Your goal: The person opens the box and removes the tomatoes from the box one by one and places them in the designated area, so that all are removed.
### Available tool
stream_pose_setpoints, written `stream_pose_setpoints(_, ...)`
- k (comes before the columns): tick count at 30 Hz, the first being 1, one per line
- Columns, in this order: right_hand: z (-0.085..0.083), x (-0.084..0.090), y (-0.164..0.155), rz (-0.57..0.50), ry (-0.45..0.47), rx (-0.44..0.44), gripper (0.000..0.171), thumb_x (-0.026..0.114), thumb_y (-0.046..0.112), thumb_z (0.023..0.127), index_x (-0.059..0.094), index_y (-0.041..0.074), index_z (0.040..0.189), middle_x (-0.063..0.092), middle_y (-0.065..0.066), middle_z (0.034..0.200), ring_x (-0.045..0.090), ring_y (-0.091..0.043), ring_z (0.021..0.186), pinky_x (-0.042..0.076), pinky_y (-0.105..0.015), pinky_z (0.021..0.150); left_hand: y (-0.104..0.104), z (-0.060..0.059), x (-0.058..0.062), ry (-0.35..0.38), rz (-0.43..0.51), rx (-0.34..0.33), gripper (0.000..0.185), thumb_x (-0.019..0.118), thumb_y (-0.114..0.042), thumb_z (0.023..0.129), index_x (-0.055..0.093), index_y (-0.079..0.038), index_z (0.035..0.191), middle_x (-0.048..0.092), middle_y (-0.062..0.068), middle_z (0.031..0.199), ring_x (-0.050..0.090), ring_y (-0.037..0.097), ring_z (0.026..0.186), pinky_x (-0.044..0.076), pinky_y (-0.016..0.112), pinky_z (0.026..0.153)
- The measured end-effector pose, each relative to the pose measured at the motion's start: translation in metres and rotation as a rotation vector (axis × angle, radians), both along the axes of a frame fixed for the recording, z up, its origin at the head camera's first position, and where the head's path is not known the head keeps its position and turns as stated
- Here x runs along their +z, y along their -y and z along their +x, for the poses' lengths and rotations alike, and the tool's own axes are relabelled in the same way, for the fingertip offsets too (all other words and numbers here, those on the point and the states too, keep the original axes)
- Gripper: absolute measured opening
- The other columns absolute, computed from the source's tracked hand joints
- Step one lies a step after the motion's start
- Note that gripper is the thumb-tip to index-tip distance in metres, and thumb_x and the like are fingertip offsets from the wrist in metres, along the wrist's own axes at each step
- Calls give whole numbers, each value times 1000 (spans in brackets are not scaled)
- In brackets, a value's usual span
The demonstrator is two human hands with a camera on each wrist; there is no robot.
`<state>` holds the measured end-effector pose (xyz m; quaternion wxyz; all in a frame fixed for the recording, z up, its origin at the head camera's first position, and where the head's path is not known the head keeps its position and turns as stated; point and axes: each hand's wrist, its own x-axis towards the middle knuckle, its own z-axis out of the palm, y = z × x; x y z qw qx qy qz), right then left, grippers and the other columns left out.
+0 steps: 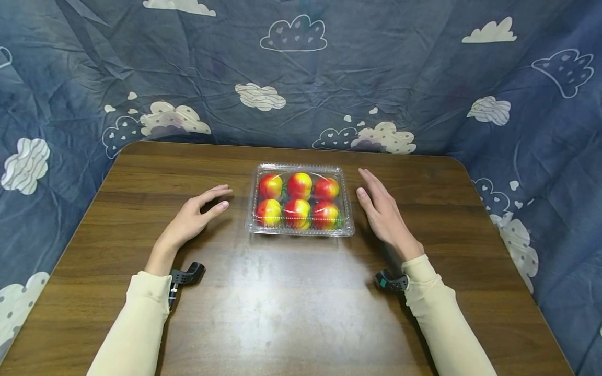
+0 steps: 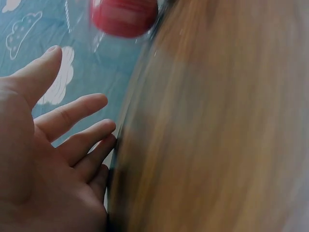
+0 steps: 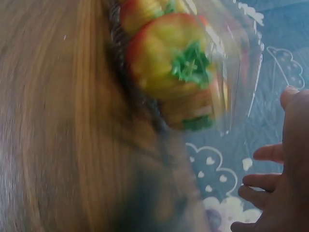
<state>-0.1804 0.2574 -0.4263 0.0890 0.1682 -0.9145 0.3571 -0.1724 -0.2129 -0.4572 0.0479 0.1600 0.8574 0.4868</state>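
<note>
Left of the clear lidded box [image 1: 300, 232], the left hand [image 1: 189, 216] has its fingers loosely extended, thumb apart. The box encloses six red-yellow fruits [image 1: 299, 186] in two rows. Right of it, the right hand [image 1: 385, 214] has straight fingers, thumb parted. A brown wooden table [image 1: 291, 308] supports the box; cloud-print blue cloth [image 1: 385, 78] hangs behind it.

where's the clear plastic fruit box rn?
Head view: the clear plastic fruit box sits mid-frame on the wooden table, near its far edge, between the left grip and the right grip, touching neither.
</note>
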Motion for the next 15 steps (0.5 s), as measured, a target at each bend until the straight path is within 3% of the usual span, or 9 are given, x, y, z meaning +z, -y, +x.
stream_pose_setpoints(6, 4, 7, 8, 1, -14, 11, 62, 48, 44, 111, 30, 23, 167, 31, -4, 172, 31, -28, 159, 26, -57, 129, -14, 1, 0, -6, 60, -30, 42, 63, -30, 107, 62, -15, 147, 48, 7, 163, 38, 29, 155, 25, 58, 129)
stream_pose_setpoints(15, 6, 17, 26, -9, -20, 56, 66, 53, 47, 109, 29, 27, 167, 28, -2, 174, 30, -27, 159, 26, -57, 129, -19, 3, -2, -4, 121, -68, 35, 65, -26, 106, 68, -17, 140, 61, 3, 150, 49, 24, 147, 30, 54, 127)
